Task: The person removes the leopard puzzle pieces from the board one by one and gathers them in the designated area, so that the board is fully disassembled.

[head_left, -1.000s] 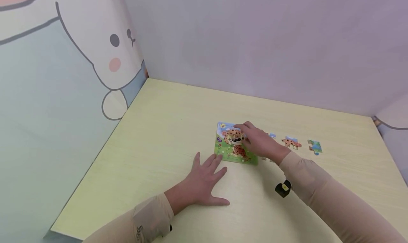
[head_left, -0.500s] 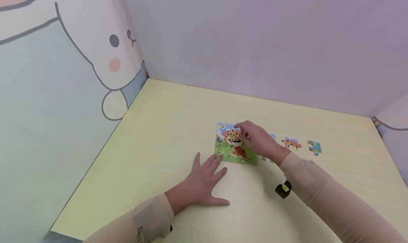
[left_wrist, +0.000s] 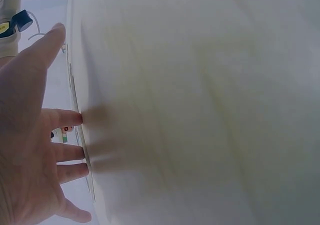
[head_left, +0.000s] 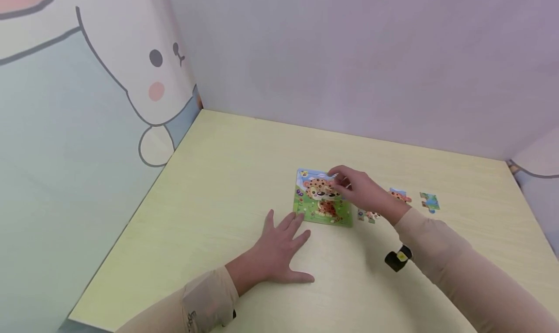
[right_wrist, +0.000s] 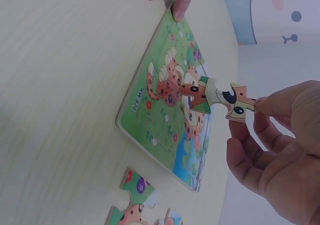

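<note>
A leopard jigsaw board (head_left: pixel 320 217) with a green and blue picture lies on the table. Above it, my right hand (head_left: pixel 364 192) pinches a puzzle piece (right_wrist: pixel 218 97) by one end between thumb and fingers. In the right wrist view the piece shows part of the leopard's face, raised and tilted over the board. My left hand (head_left: pixel 279 253) rests with spread fingers, its fingertips at the board's near left corner. The left wrist view shows that palm (left_wrist: pixel 25 160) from the side.
To the right of the board lie loose puzzle pieces: one with green and blue parts (head_left: pixel 430 202), an orange spotted one (head_left: pixel 398 194), and one near the board's edge (head_left: pixel 367 216), partly behind my right hand. Walls bound the table (head_left: pixel 227 177) at the back and left.
My right hand has shifted a little to the right, and the puzzle piece in its fingers now shows clear of the board's picture. My left hand stays in place.
</note>
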The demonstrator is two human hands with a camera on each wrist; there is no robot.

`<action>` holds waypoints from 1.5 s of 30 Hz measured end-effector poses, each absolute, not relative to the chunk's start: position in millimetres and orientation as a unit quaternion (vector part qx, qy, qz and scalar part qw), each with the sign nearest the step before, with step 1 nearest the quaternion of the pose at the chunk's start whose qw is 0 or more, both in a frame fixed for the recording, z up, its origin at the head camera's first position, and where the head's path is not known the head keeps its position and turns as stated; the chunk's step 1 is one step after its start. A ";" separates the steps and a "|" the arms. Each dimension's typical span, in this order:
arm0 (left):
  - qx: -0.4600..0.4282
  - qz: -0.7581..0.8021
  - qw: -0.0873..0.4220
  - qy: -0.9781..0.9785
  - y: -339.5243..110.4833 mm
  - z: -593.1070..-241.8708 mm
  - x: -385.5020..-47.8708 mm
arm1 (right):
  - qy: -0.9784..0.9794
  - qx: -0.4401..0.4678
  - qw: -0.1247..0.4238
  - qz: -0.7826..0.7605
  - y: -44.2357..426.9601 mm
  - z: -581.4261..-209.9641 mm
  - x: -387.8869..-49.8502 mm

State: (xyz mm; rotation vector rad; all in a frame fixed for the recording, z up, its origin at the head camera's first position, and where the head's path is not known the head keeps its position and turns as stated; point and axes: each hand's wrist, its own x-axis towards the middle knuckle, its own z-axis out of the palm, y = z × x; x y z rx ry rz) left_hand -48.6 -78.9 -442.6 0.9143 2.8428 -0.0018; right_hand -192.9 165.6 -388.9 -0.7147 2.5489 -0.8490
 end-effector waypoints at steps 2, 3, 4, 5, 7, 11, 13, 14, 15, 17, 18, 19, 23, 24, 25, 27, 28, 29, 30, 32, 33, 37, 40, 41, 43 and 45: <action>0.307 0.003 0.073 0.949 -79.2 -443.2 -48.6 | 0.901 -0.252 0.188 -0.298 172.7 -384.4 -194.4; 0.308 0.006 0.070 0.949 -79.4 -443.4 -48.6 | 0.901 -0.251 0.193 -0.297 176.7 -381.6 -195.2; 0.309 0.008 0.068 0.949 -79.6 -443.4 -48.5 | 0.900 -0.251 0.199 -0.296 181.4 -378.7 -195.9; 0.310 0.009 0.068 0.948 -79.8 -443.6 -48.5 | 0.899 -0.251 0.205 -0.296 186.8 -376.0 -196.5; 0.311 0.013 0.064 0.948 -80.1 -443.6 -48.5 | 0.897 -0.252 0.215 -0.291 198.7 -370.4 -197.6; 0.312 0.010 0.062 0.948 -80.6 -444.1 -49.0 | 0.899 -0.244 0.243 -0.272 228.0 -362.5 -199.9; 0.310 0.007 0.065 0.948 -80.7 -443.9 -49.1 | 0.900 -0.232 0.263 -0.259 243.8 -361.0 -201.7; 0.310 0.006 0.067 0.949 -80.8 -443.8 -49.0 | 0.900 -0.225 0.274 -0.253 251.7 -361.2 -202.7; 0.309 0.005 0.069 0.949 -81.0 -443.4 -48.9 | 0.899 -0.218 0.285 -0.250 258.9 -361.7 -203.7; 0.308 0.004 0.071 0.949 -80.8 -443.0 -48.6 | 0.898 -0.206 0.304 -0.244 272.3 -364.0 -204.9; 0.308 0.004 0.072 0.949 -80.8 -442.8 -48.4 | 0.897 -0.200 0.312 -0.242 278.0 -365.6 -205.4; 0.308 0.004 0.071 0.949 -80.8 -442.6 -48.3 | 0.895 -0.196 0.319 -0.242 283.2 -367.5 -205.6; 0.308 0.003 0.071 0.949 -80.9 -442.7 -48.2 | 0.894 -0.191 0.321 -0.248 298.0 -376.9 -205.6; 0.308 0.003 0.071 0.949 -80.9 -442.7 -48.2 | 0.896 -0.190 0.317 -0.247 300.6 -379.5 -205.7; 0.308 0.003 0.070 0.949 -80.8 -442.7 -48.3 | 0.898 -0.190 0.312 -0.247 302.7 -381.9 -205.8; 0.309 0.001 0.070 0.949 -80.6 -443.1 -48.5 | 0.904 -0.192 0.297 -0.240 306.1 -386.1 -206.1; 0.309 0.000 0.070 0.948 -80.4 -443.1 -48.7 | 0.908 -0.192 0.288 -0.235 307.8 -387.7 -206.4; 0.309 0.000 0.070 0.948 -80.2 -443.1 -48.8 | 0.913 -0.189 0.279 -0.231 309.3 -388.9 -206.9; 0.309 -0.002 0.070 0.948 -80.0 -443.0 -49.1 | 0.916 -0.188 0.270 -0.229 310.7 -389.7 -207.5; 0.309 -0.003 0.071 0.948 -79.7 -443.3 -49.0 | 0.924 -0.188 0.250 -0.222 312.2 -390.1 -209.0; 0.309 -0.003 0.071 0.948 -79.6 -443.5 -49.1 | 0.927 -0.188 0.239 -0.219 312.3 -389.7 -209.4; 0.310 -0.002 0.068 0.948 -79.5 -443.8 -49.1 | 0.935 -0.193 0.202 -0.218 302.9 -386.7 -207.8; 0.310 0.000 0.069 0.948 -79.7 -443.6 -49.3 | 0.936 -0.202 0.187 -0.222 286.4 -385.1 -203.0; 0.310 0.000 0.070 0.948 -79.6 -443.3 -49.3 | 0.935 -0.205 0.185 -0.222 279.5 -385.0 -201.2; 0.310 0.001 0.073 0.948 -79.6 -442.7 -49.4 | 0.933 -0.217 0.184 -0.220 264.5 -386.2 -197.5; 0.309 0.001 0.075 0.948 -79.5 -442.2 -49.2 | 0.929 -0.231 0.186 -0.221 249.1 -388.5 -193.4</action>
